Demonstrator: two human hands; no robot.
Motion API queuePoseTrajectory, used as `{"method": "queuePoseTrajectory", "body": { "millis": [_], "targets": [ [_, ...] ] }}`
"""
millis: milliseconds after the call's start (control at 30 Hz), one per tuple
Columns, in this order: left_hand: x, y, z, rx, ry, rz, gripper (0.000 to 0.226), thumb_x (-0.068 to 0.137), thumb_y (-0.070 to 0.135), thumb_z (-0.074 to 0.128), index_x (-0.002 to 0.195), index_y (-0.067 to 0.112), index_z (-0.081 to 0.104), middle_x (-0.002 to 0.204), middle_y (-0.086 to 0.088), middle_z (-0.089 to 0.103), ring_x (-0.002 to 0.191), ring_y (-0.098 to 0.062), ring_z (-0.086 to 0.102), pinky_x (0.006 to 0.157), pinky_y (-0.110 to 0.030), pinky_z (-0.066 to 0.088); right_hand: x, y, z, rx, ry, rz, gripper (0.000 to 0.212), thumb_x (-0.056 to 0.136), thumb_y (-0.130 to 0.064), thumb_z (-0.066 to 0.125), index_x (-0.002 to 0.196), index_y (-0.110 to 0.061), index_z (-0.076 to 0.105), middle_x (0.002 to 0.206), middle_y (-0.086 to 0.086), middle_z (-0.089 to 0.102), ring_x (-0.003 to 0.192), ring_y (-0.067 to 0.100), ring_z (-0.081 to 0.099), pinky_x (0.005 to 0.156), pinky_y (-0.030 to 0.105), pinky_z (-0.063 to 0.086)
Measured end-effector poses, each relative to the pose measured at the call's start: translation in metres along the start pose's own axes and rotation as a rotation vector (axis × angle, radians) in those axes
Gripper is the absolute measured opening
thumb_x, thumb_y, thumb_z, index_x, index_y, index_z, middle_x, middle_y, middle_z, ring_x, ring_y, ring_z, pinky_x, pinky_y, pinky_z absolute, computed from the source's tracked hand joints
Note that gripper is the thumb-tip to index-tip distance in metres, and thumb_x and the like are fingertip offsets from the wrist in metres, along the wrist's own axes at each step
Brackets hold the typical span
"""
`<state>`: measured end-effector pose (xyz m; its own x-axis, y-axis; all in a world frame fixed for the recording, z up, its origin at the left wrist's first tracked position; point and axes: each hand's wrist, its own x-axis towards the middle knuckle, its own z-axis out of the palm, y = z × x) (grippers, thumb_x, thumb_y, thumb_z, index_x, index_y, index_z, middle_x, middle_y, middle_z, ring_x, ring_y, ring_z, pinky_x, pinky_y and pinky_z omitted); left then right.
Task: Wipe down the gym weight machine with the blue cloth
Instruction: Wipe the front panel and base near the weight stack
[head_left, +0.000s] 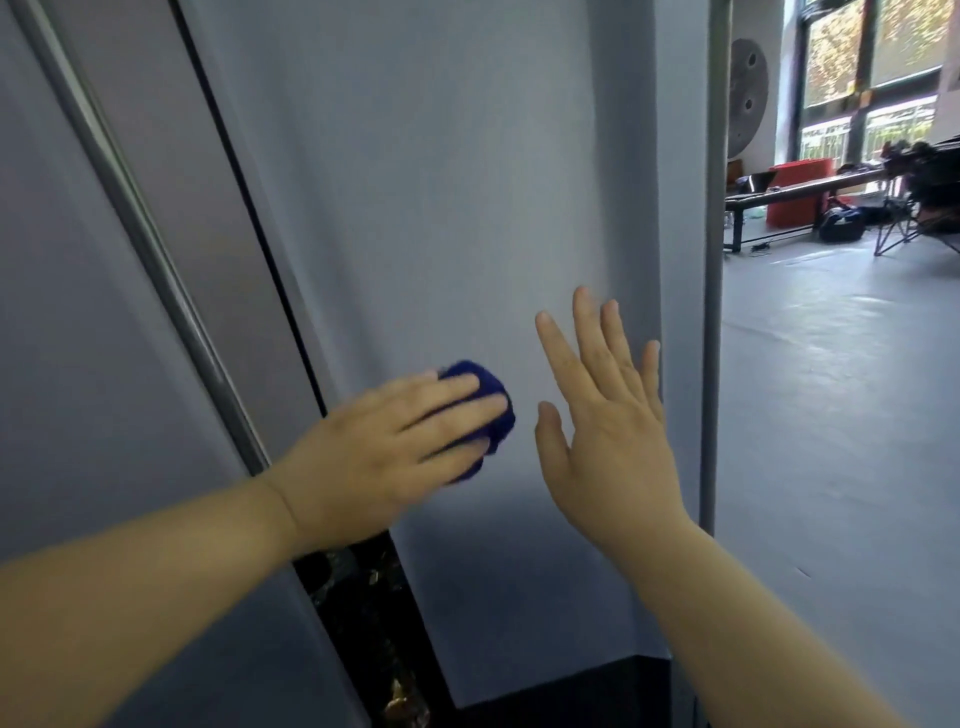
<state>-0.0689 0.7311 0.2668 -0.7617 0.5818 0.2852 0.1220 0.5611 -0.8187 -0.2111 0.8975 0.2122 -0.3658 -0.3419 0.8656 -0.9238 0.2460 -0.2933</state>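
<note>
cloth on the panel, wipe under way

the blue cloth (485, 402) is bunched into a wad near the middle of the scene, against the pale grey side panel (441, 208) of the weight machine. the left hand (384, 452) covers it, fingers laid nearly straight over the wad and pressing it to the panel; the thumb is hidden. just right of it, the right hand (608, 426) is raised with fingers straight and spread, holding nothing; whether its palm touches the panel cannot be told.

to wipe well, i judge the wad should be flattened so more cloth meets the surface, then drawn in long overlapping strokes with even pressure out to the panel's right edge.

left of the panel runs a dark slot (363, 597), then a steel guide rod (156, 249). at the far right stand a grey post (714, 260), grey floor (831, 415) and a red box (795, 192).
</note>
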Motion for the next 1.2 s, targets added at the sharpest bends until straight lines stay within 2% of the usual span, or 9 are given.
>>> {"method": "queuePoseTrajectory", "body": {
  "millis": [67, 133, 367, 500, 600, 800, 933, 1067, 1200],
  "targets": [
    [-0.018, 0.008, -0.002, 0.001, -0.138, 0.143, 0.044, 0.105, 0.009, 0.027, 0.126, 0.015, 0.066, 0.149, -0.008, 0.047, 0.138, -0.029, 0.04, 0.117, -0.044, 0.026, 0.002, -0.004, 0.005, 0.016, 0.037, 0.008, 0.072, 0.09, -0.006, 0.052, 0.154, -0.022, 0.022, 0.164, 0.003, 0.007, 0.151, 0.021, 0.002, 0.121, 0.049, -0.001],
    [-0.018, -0.005, -0.013, 0.01, -0.129, 0.131, 0.048, 0.107, 0.008, 0.022, 0.126, 0.014, 0.065, 0.148, -0.011, 0.046, 0.137, -0.031, 0.043, 0.116, -0.043, 0.028, 0.004, -0.01, 0.01, 0.046, 0.08, 0.039, 0.07, 0.09, -0.004, 0.051, 0.153, -0.019, 0.026, 0.164, 0.005, 0.01, 0.151, 0.021, 0.003, 0.121, 0.049, 0.0],
    [0.005, -0.073, -0.04, 0.049, 0.25, -0.409, 0.027, 0.1, 0.013, 0.055, 0.125, 0.003, 0.054, 0.146, -0.026, 0.039, 0.135, -0.045, 0.036, 0.117, -0.046, 0.027, 0.009, -0.033, 0.018, 0.147, 0.092, 0.04, 0.069, 0.09, 0.0, 0.053, 0.153, -0.02, 0.031, 0.164, 0.004, 0.011, 0.151, 0.016, -0.002, 0.122, 0.034, -0.007],
    [-0.037, -0.031, -0.016, 0.049, 0.081, -0.153, 0.028, 0.101, 0.009, 0.049, 0.129, 0.006, 0.052, 0.148, -0.019, 0.037, 0.137, -0.043, 0.038, 0.112, -0.053, 0.034, 0.006, -0.044, 0.022, 0.176, 0.081, 0.02, 0.068, 0.089, -0.003, 0.05, 0.153, -0.02, 0.03, 0.164, 0.004, 0.011, 0.151, 0.015, -0.002, 0.123, 0.038, -0.003],
    [-0.073, -0.029, -0.022, 0.03, -0.1, 0.033, 0.031, 0.103, 0.005, 0.038, 0.13, 0.011, 0.052, 0.153, -0.01, 0.037, 0.139, -0.034, 0.036, 0.117, -0.047, 0.027, -0.001, -0.054, 0.03, 0.163, 0.031, -0.045, 0.07, 0.088, -0.008, 0.049, 0.152, -0.023, 0.024, 0.164, 0.003, 0.012, 0.151, 0.016, 0.002, 0.123, 0.039, -0.002],
    [-0.084, -0.104, -0.092, 0.103, 0.081, -0.396, 0.022, 0.098, 0.008, 0.054, 0.116, -0.003, 0.062, 0.141, -0.027, 0.046, 0.132, -0.044, 0.038, 0.117, -0.044, 0.028, -0.011, -0.092, 0.046, 0.219, -0.011, -0.075, 0.065, 0.09, -0.015, 0.043, 0.153, -0.021, 0.028, 0.164, 0.005, 0.015, 0.152, 0.018, 0.005, 0.123, 0.038, -0.003],
    [-0.129, -0.071, -0.079, 0.077, -0.076, -0.246, 0.025, 0.099, 0.014, 0.052, 0.117, 0.005, 0.067, 0.145, -0.02, 0.047, 0.134, -0.04, 0.043, 0.111, -0.05, 0.037, -0.007, -0.13, 0.056, 0.269, -0.048, -0.097, 0.067, 0.091, -0.013, 0.048, 0.153, -0.023, 0.026, 0.164, 0.003, 0.011, 0.152, 0.017, 0.002, 0.123, 0.038, -0.004],
    [-0.202, -0.009, -0.049, 0.005, -0.292, -0.118, 0.034, 0.094, 0.01, 0.049, 0.122, 0.019, 0.067, 0.153, -0.004, 0.039, 0.141, -0.026, 0.036, 0.122, -0.041, 0.019, -0.012, -0.151, 0.062, 0.254, -0.13, -0.169, 0.067, 0.092, -0.017, 0.043, 0.154, -0.026, 0.021, 0.165, 0.0, 0.008, 0.152, 0.015, 0.0, 0.122, 0.04, -0.002],
    [-0.207, -0.041, -0.07, 0.132, -0.254, -0.114, 0.038, 0.1, 0.008, 0.039, 0.126, 0.022, 0.063, 0.153, -0.003, 0.036, 0.142, -0.022, 0.032, 0.122, -0.041, 0.015, -0.004, -0.162, 0.069, 0.231, -0.184, -0.262, 0.068, 0.092, -0.017, 0.043, 0.154, -0.027, 0.018, 0.164, -0.003, 0.004, 0.152, 0.015, -0.001, 0.121, 0.04, -0.002]
  ]
}}
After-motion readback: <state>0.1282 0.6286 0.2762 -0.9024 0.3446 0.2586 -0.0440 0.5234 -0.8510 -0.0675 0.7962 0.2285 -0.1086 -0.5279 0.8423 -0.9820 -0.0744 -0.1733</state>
